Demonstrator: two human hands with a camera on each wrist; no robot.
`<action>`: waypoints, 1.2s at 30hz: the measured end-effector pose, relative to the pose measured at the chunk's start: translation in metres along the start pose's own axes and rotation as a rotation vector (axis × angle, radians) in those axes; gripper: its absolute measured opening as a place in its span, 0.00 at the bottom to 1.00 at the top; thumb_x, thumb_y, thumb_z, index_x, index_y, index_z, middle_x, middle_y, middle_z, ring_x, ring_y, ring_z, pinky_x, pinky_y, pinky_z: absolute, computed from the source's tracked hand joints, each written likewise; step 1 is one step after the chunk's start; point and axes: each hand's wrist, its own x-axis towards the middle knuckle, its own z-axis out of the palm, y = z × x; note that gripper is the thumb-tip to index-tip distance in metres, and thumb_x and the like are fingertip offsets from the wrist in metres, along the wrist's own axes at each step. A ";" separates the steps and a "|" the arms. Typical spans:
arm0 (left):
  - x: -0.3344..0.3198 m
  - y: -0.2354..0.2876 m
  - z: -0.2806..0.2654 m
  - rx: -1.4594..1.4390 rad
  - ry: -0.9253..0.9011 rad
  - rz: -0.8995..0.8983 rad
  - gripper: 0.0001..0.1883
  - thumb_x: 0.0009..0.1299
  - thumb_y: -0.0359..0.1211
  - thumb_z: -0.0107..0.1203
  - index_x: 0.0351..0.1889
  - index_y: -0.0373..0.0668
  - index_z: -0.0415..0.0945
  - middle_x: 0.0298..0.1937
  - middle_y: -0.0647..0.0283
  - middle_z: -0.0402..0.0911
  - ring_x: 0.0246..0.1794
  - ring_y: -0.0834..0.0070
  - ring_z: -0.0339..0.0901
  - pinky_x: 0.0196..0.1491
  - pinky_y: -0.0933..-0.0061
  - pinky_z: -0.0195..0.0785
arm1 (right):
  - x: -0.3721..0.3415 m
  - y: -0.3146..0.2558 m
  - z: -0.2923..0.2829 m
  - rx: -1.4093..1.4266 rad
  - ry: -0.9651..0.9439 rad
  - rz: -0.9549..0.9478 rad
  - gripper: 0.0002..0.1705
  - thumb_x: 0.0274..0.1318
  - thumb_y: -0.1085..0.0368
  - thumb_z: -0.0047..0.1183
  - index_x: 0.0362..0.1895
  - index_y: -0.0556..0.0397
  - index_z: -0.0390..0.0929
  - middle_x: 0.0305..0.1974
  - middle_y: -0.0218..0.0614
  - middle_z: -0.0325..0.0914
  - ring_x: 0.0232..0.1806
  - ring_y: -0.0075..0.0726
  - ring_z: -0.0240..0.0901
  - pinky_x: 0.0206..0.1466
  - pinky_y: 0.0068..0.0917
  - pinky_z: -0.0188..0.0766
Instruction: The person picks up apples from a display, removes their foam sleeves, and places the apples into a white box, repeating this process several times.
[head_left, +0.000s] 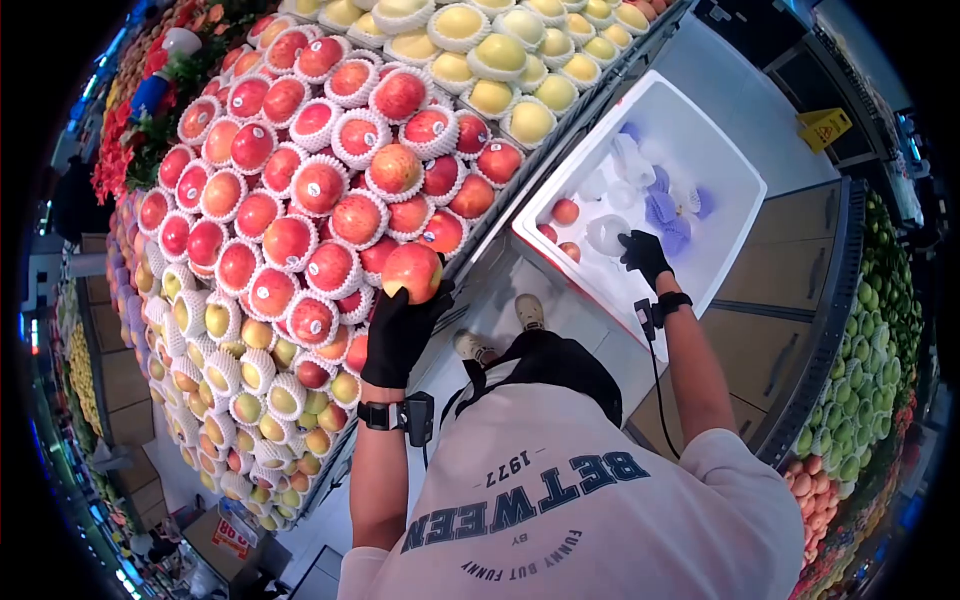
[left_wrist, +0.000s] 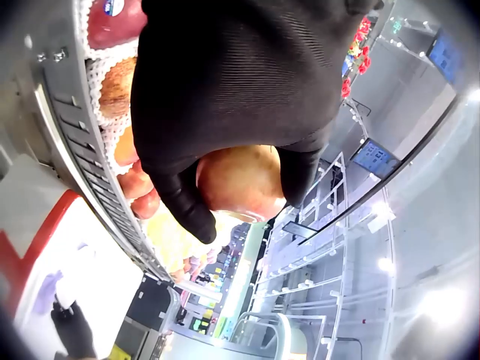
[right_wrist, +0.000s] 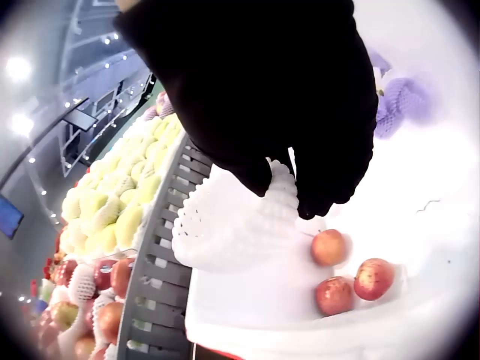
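Observation:
My black-gloved left hand (head_left: pixel 398 335) grips a red-and-yellow apple (head_left: pixel 412 272) beside the front edge of the apple display. In the left wrist view, thumb and fingers curl round the sides of this bare apple (left_wrist: pixel 240 180). Over the white foam box (head_left: pixel 722 255), my black-gloved right hand (head_left: pixel 648 255) pinches a white foam net sleeve (right_wrist: pixel 232 217) by one end. The sleeve's wide mouth gapes away from the fingers. Three loose apples (right_wrist: pixel 328 247) lie on the box floor near one wall.
Stacked apples in foam nets (head_left: pixel 320 185) fill the display at left, with yellow fruit (head_left: pixel 500 55) behind. Purple foam nets (head_left: pixel 670 210) and more white ones lie in the box. A grey slatted rail (right_wrist: pixel 157 262) edges the display. Green fruit (head_left: pixel 850 380) stands at right.

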 end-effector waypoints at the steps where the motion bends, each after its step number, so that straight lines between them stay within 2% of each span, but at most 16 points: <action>1: 0.002 -0.003 0.001 0.066 0.008 -0.001 0.41 0.67 0.47 0.50 0.67 0.29 0.44 0.66 0.45 0.55 0.67 0.54 0.53 0.69 0.62 0.44 | 0.005 0.010 -0.006 -0.014 0.033 0.041 0.15 0.53 0.55 0.57 0.32 0.56 0.75 0.20 0.33 0.72 0.18 0.27 0.70 0.16 0.24 0.66; 4: 0.011 -0.009 0.005 -0.006 0.069 -0.048 0.37 0.68 0.50 0.49 0.66 0.34 0.51 0.63 0.50 0.62 0.62 0.55 0.62 0.65 0.58 0.53 | 0.017 0.034 -0.027 -0.087 0.088 0.145 0.15 0.54 0.55 0.57 0.24 0.49 0.70 0.16 0.28 0.66 0.16 0.24 0.66 0.16 0.22 0.61; 7: 0.023 -0.015 0.018 0.052 0.045 0.013 0.34 0.71 0.53 0.44 0.65 0.37 0.55 0.61 0.53 0.66 0.57 0.57 0.67 0.61 0.58 0.59 | 0.038 0.060 -0.052 0.239 0.102 0.271 0.15 0.52 0.56 0.59 0.22 0.47 0.70 0.16 0.27 0.64 0.13 0.25 0.59 0.15 0.23 0.55; 9: 0.030 -0.013 0.040 0.771 0.091 0.103 0.33 0.72 0.54 0.40 0.63 0.37 0.56 0.58 0.54 0.68 0.52 0.61 0.68 0.57 0.62 0.61 | 0.045 0.064 -0.065 0.464 0.132 0.319 0.14 0.52 0.57 0.60 0.25 0.47 0.70 0.17 0.27 0.64 0.13 0.25 0.56 0.14 0.23 0.50; 10: 0.033 -0.012 0.051 1.106 0.141 0.139 0.33 0.73 0.55 0.38 0.62 0.36 0.57 0.56 0.54 0.68 0.50 0.62 0.68 0.55 0.63 0.62 | 0.060 0.082 -0.087 0.621 -0.008 0.292 0.12 0.52 0.58 0.59 0.30 0.52 0.74 0.22 0.32 0.72 0.21 0.30 0.69 0.22 0.24 0.64; 12: 0.038 -0.016 0.049 0.924 0.168 0.063 0.32 0.72 0.54 0.41 0.61 0.37 0.58 0.54 0.55 0.69 0.49 0.64 0.68 0.54 0.65 0.63 | 0.059 0.085 -0.086 -0.496 0.353 -0.819 0.14 0.53 0.60 0.58 0.39 0.56 0.77 0.33 0.35 0.80 0.40 0.35 0.77 0.43 0.25 0.73; 13: 0.041 -0.018 0.044 0.733 0.182 0.013 0.31 0.71 0.54 0.43 0.60 0.37 0.59 0.53 0.56 0.69 0.48 0.65 0.69 0.53 0.65 0.63 | 0.061 0.080 -0.098 -0.725 0.407 -0.591 0.20 0.52 0.63 0.59 0.48 0.57 0.76 0.45 0.35 0.80 0.55 0.34 0.71 0.59 0.27 0.66; 15: 0.047 -0.028 0.022 -0.050 0.156 -0.144 0.31 0.70 0.52 0.48 0.59 0.37 0.59 0.52 0.57 0.70 0.48 0.66 0.71 0.52 0.66 0.66 | 0.057 0.070 -0.100 -0.488 0.263 -0.494 0.24 0.54 0.68 0.56 0.55 0.61 0.68 0.49 0.41 0.76 0.55 0.40 0.71 0.59 0.32 0.68; 20: 0.059 -0.041 0.065 0.515 0.234 -0.013 0.30 0.63 0.38 0.59 0.60 0.39 0.59 0.50 0.58 0.71 0.42 0.69 0.76 0.44 0.69 0.74 | 0.068 0.057 -0.097 -0.017 -0.079 -0.418 0.18 0.60 0.71 0.44 0.54 0.64 0.68 0.49 0.48 0.74 0.50 0.48 0.74 0.54 0.38 0.75; 22: 0.066 -0.047 0.077 0.722 0.250 -0.005 0.31 0.61 0.34 0.61 0.60 0.39 0.59 0.50 0.59 0.71 0.42 0.70 0.75 0.41 0.71 0.74 | 0.058 0.023 -0.084 0.319 -0.210 -0.159 0.17 0.61 0.69 0.43 0.52 0.62 0.71 0.46 0.46 0.76 0.47 0.45 0.76 0.50 0.35 0.76; 23: 0.071 -0.055 0.072 0.917 0.232 0.024 0.32 0.62 0.31 0.58 0.62 0.39 0.56 0.48 0.60 0.71 0.40 0.74 0.76 0.40 0.74 0.73 | 0.056 0.014 -0.077 0.135 -0.283 -0.286 0.17 0.61 0.66 0.44 0.52 0.58 0.72 0.46 0.43 0.77 0.45 0.42 0.77 0.47 0.32 0.76; 26: 0.086 -0.076 0.084 1.000 0.239 0.056 0.32 0.57 0.30 0.63 0.60 0.38 0.61 0.48 0.61 0.72 0.43 0.74 0.74 0.42 0.74 0.72 | 0.027 -0.048 -0.042 0.326 -0.569 -0.024 0.17 0.62 0.63 0.44 0.53 0.56 0.73 0.45 0.39 0.78 0.42 0.36 0.78 0.45 0.29 0.76; 30: 0.108 -0.106 0.091 1.205 0.199 0.168 0.35 0.53 0.32 0.68 0.57 0.39 0.63 0.50 0.59 0.73 0.49 0.72 0.73 0.50 0.72 0.69 | 0.003 -0.082 0.007 0.188 -0.900 -0.074 0.19 0.63 0.63 0.43 0.56 0.55 0.71 0.47 0.38 0.76 0.42 0.34 0.77 0.45 0.28 0.76; 32: 0.116 -0.118 0.091 1.262 0.155 0.213 0.35 0.52 0.34 0.70 0.56 0.40 0.63 0.49 0.59 0.74 0.48 0.71 0.74 0.48 0.72 0.70 | -0.008 -0.086 0.025 0.226 -1.085 -0.092 0.24 0.63 0.64 0.44 0.63 0.56 0.61 0.51 0.38 0.71 0.45 0.33 0.75 0.45 0.30 0.77; 34: 0.119 -0.125 0.099 1.326 0.184 0.199 0.34 0.52 0.35 0.70 0.55 0.39 0.65 0.48 0.58 0.76 0.48 0.70 0.75 0.50 0.71 0.69 | -0.030 -0.096 0.035 0.296 -1.117 -0.067 0.29 0.61 0.65 0.50 0.64 0.57 0.57 0.51 0.40 0.70 0.44 0.33 0.75 0.44 0.29 0.77; 36: 0.125 -0.126 0.114 1.328 0.172 0.139 0.34 0.52 0.34 0.70 0.55 0.37 0.65 0.48 0.58 0.76 0.47 0.70 0.75 0.49 0.72 0.69 | -0.048 -0.104 0.047 -0.070 -0.898 -0.323 0.35 0.55 0.62 0.58 0.63 0.59 0.58 0.50 0.41 0.70 0.42 0.30 0.74 0.40 0.26 0.77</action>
